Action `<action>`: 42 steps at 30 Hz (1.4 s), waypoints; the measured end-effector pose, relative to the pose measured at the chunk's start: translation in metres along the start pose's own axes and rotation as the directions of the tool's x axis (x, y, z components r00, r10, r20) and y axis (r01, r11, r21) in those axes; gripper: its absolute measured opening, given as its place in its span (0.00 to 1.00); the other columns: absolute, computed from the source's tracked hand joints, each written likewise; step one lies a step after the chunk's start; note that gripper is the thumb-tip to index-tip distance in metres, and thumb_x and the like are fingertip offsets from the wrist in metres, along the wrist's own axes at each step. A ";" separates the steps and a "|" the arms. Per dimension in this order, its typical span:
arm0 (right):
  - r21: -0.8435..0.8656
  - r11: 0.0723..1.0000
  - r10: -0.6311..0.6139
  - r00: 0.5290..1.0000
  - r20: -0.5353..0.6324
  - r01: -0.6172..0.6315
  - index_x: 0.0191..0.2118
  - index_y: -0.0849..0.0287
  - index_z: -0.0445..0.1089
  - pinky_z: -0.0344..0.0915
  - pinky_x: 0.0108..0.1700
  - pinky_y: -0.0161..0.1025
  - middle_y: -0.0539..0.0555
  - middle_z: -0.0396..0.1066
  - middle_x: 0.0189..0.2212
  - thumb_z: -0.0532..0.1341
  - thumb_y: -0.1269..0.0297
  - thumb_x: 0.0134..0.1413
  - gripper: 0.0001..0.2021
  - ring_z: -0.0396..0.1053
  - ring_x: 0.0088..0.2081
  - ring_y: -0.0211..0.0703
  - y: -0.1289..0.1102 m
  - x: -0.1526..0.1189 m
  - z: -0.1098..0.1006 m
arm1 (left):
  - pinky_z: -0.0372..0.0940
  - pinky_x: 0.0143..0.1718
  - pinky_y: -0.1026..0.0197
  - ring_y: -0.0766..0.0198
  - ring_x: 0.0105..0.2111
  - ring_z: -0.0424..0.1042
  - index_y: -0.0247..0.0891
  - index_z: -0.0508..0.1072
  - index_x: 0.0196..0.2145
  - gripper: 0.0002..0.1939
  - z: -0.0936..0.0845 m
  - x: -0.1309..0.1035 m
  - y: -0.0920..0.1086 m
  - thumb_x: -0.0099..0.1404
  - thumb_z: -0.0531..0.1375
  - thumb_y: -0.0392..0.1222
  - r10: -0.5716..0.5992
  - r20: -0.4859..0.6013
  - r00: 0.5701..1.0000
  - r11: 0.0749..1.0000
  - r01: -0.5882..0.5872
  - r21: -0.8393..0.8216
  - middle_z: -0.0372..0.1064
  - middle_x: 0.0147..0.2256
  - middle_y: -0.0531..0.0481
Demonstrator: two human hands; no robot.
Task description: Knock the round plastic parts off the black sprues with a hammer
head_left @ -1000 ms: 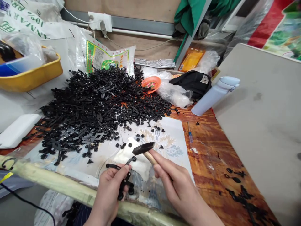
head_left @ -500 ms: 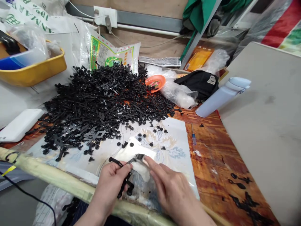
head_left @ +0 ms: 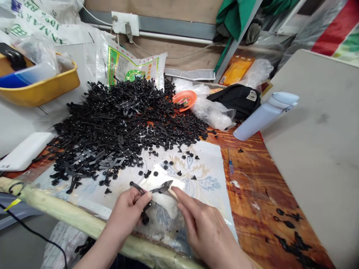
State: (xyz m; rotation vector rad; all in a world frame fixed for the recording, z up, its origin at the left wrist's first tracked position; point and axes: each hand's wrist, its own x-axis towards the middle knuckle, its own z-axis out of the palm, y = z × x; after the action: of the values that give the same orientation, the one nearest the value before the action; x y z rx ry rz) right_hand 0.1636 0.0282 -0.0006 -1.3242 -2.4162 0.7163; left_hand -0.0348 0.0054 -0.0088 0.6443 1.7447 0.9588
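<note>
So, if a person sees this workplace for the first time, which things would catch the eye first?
Probably the big heap of small black plastic parts, spread over the left and middle of the table. Next, perhaps the bright yellow plastic basin at the far left, and the pale blue cylindrical bottle, which leans to the right beside the black fabric bag.

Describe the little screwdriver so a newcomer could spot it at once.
Find the pale blue bottle on the wooden table. Nearer you and slightly left, just beside the patterned sheet, lies the screwdriver. Its blue handle sets it apart from the scattered black pieces.
</note>
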 end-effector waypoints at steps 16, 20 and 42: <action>0.110 0.980 0.164 0.986 0.020 -0.165 0.26 0.58 0.70 0.55 0.29 0.35 0.51 0.69 0.21 0.59 0.72 0.48 0.05 0.65 0.25 0.40 -0.022 0.090 0.022 | 0.54 0.27 0.63 0.62 0.25 0.58 0.40 0.62 0.21 0.16 -0.027 -0.001 -0.001 0.61 0.52 0.51 0.227 0.249 0.942 0.922 -0.290 0.257 0.53 0.21 0.56; 0.146 0.962 0.224 0.973 0.053 -0.230 0.24 0.58 0.69 0.53 0.27 0.34 0.49 0.66 0.18 0.59 0.72 0.46 0.05 0.62 0.23 0.38 -0.018 0.070 0.025 | 0.49 0.25 0.63 0.65 0.23 0.51 0.41 0.57 0.19 0.17 -0.029 0.003 0.002 0.61 0.52 0.50 0.177 0.398 0.900 0.932 -0.283 0.225 0.47 0.20 0.58; 0.476 0.827 0.309 0.949 0.059 -0.299 0.27 0.59 0.68 0.54 0.27 0.34 0.46 0.59 0.20 0.57 0.67 0.51 0.05 0.58 0.24 0.37 0.020 0.038 0.010 | 0.44 0.21 0.64 0.67 0.20 0.49 0.37 0.68 0.16 0.19 -0.020 0.015 0.012 0.55 0.59 0.54 -0.011 0.447 0.894 0.950 -0.130 0.283 0.58 0.17 0.54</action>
State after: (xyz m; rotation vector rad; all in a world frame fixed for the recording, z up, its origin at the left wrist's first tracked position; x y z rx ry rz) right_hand 0.1528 0.0667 -0.0194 -1.4898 -1.8392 1.2819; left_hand -0.0589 0.0176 -0.0031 1.0375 1.4706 0.5219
